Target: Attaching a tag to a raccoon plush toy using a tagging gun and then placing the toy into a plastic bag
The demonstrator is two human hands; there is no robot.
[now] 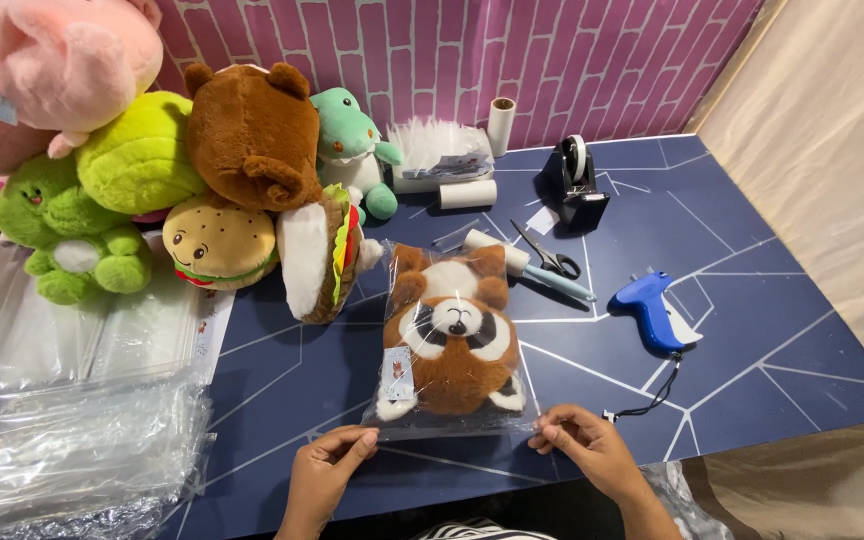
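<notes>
A brown and white raccoon plush lies flat inside a clear plastic bag on the dark blue table. My left hand pinches the bag's near left corner. My right hand pinches the near right corner. Both hands rest at the table's front edge, with the bag's open end stretched between them.
A pile of plush toys fills the back left. Stacks of clear bags lie at the left. A blue tagging gun, scissors, a tape dispenser, a lint roller and paper rolls sit behind and right.
</notes>
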